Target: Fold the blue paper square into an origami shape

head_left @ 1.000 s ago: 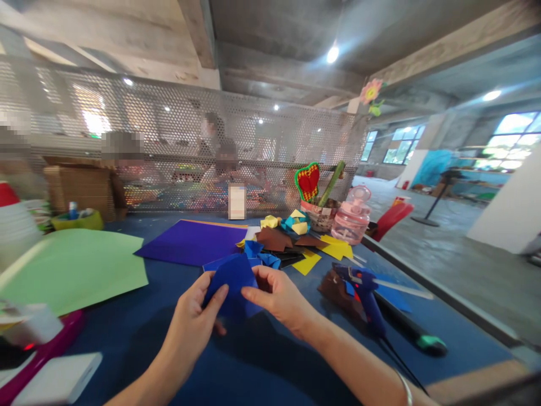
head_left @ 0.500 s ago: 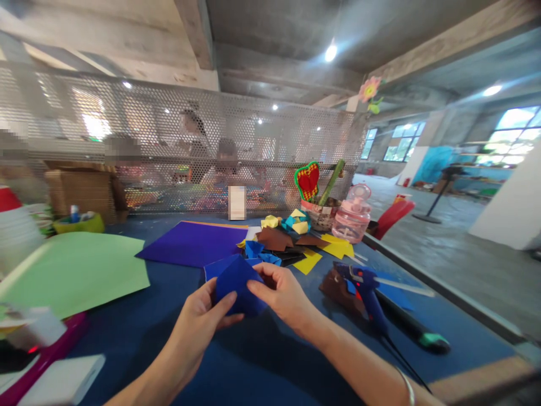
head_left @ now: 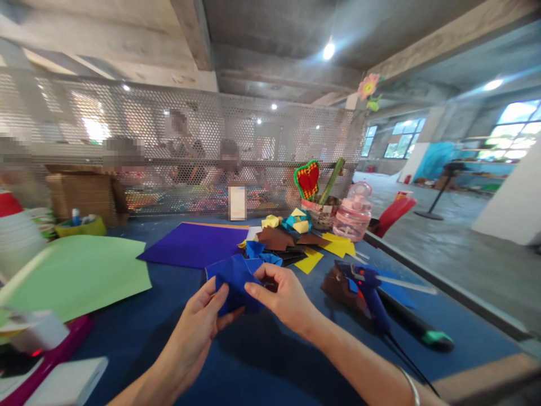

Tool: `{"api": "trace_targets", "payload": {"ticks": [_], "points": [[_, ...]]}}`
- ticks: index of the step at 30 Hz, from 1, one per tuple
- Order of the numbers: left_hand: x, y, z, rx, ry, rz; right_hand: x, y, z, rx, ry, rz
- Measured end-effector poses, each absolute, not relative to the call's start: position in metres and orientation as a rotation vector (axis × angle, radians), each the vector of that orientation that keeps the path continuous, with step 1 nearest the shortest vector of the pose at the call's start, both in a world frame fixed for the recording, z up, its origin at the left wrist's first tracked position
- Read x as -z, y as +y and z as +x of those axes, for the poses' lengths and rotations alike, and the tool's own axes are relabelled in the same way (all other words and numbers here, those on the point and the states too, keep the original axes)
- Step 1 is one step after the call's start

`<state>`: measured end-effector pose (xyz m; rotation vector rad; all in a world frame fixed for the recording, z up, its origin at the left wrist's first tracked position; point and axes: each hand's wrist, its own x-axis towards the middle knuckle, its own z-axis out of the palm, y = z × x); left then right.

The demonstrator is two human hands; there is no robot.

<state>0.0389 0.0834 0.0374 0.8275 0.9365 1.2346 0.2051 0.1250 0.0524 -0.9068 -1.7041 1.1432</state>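
While pinched above table point(head_left: 262, 361): blue folded paper point(head_left: 234, 282) gripped by left hand point(head_left: 203, 324) at lower edge, right hand point(head_left: 281, 296) at right side. Long axis roughly left-right, point facing away toward paper scraps point(head_left: 291, 242).

We hold our left hand point(head_left: 198, 327) and right hand point(head_left: 281, 296) raised close together, fingers pinched, forearms angled inward.

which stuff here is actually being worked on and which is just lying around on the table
In hand:
- folded dark blue paper piece, pinched between left hand and right hand

Lying about:
- large light green paper sheet
- purple paper sheet
- blue hot glue gun
- pile of brown, yellow and blue paper scraps
- pink lidded plastic jar
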Motion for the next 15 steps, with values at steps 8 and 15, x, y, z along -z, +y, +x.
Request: {"api": "trace_targets", "payload": {"ticks": [8, 15], "points": [[-0.041, 0.082, 0.042, -1.256, 0.911, 0.779, -0.055, 0.128, 0.208, -1.141, -1.702, -0.898], [-0.043, 0.082, 0.044, -1.289, 0.940, 0.631, -0.038, 0.126, 0.200, -1.179, -1.718, -0.897]]}}
